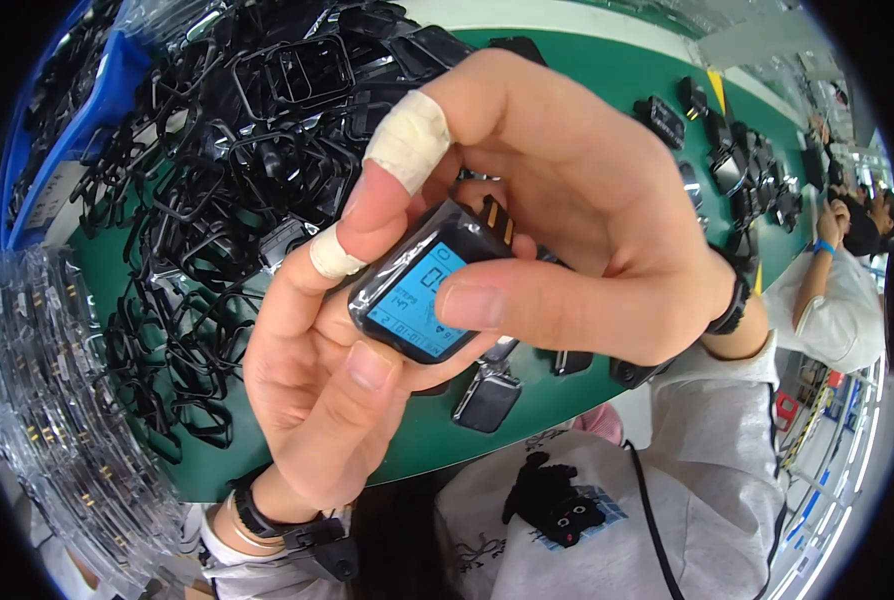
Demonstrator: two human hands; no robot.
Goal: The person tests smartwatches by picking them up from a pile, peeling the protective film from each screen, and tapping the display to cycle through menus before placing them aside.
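Observation:
Both hands hold a small black smartwatch body (407,300) without a strap, its blue screen lit with dark digits. My left hand (312,410) cradles it from below and the left, thumb at its lower edge. My right hand (617,270) curls over the top, with its thumb lying on the screen's right side. Pale tape wraps one fingertip of each hand. Gold contact strips (497,220) show on a black piece at the watch's upper right end; my fingers partly hide how it joins. Another watch body (487,398), dark-faced, lies on the green table (417,445) below my hands.
A tangled heap of black strap frames (237,150) covers the table's left and back. A blue bin (72,140) stands far left, with stacked clear plastic trays (67,410) nearer. Several black watch parts (732,165) line the right side. A person (832,290) sits beyond.

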